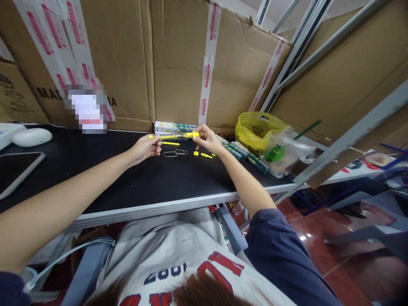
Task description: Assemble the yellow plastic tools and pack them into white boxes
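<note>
Above the black tabletop, my left hand [147, 149] pinches the left end of a slim yellow-and-clear pen-like tube [168, 137]. My right hand [206, 138] has its fingers closed on a yellow piece [191, 134] at the tube's right end. The two parts lie in line; whether they are joined is too small to tell. Beneath them on the table are a thin yellow stick [171, 143], wire loops [175, 153], a small round yellow piece [196, 153] and a yellow clip-like piece [206, 156].
Patterned boxes [172, 126] lie behind my hands, with more green ones [251, 159] at the right. Beyond them are a yellow bag [259, 127] and a clear bag [280, 153]. A tablet-like device [19, 170] and white mouse [32, 137] sit left. Cardboard [178, 63] stands behind.
</note>
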The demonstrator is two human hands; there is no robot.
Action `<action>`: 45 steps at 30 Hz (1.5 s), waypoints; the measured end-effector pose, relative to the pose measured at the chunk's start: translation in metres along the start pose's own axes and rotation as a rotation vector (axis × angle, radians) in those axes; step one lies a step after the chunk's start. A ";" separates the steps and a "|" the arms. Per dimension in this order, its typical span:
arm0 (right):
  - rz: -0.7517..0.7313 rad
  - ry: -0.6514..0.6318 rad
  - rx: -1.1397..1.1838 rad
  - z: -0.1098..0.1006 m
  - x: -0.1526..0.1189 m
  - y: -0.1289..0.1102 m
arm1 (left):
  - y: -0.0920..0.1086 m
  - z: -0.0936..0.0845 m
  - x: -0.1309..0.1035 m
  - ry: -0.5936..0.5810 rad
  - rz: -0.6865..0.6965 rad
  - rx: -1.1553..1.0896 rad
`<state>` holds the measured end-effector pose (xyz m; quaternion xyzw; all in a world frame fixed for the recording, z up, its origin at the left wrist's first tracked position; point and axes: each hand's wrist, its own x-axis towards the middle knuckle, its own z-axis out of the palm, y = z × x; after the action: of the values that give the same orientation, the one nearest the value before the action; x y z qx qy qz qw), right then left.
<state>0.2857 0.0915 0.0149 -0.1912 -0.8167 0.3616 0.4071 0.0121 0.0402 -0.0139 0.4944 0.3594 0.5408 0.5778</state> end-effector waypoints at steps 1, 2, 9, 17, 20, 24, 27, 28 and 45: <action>0.005 -0.003 -0.002 0.000 0.000 0.000 | 0.000 0.000 0.000 0.001 -0.004 -0.004; 0.010 -0.005 -0.005 0.001 0.000 0.000 | 0.000 0.000 0.000 0.002 -0.008 -0.006; 0.031 0.036 -0.021 0.005 0.000 0.000 | 0.000 -0.002 0.001 0.011 -0.060 -0.008; 0.020 0.073 -0.067 0.008 -0.001 0.000 | -0.002 -0.002 0.001 0.008 -0.100 -0.035; -0.021 0.104 -0.114 0.006 0.000 0.002 | -0.001 -0.001 0.000 0.017 -0.096 -0.030; -0.050 0.131 -0.209 0.002 0.000 0.004 | 0.000 0.001 0.000 0.023 -0.081 -0.018; -0.028 0.129 -0.241 0.001 -0.001 0.004 | 0.000 0.002 0.000 0.031 -0.057 -0.004; -0.024 0.128 -0.243 0.001 -0.001 0.004 | 0.000 0.002 0.000 0.034 -0.049 0.001; -0.003 0.104 -0.116 0.001 0.002 0.010 | 0.003 0.009 0.000 0.110 0.042 -0.019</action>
<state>0.2838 0.0987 0.0080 -0.2315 -0.8144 0.3027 0.4376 0.0197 0.0382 -0.0093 0.4657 0.3750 0.5824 0.5507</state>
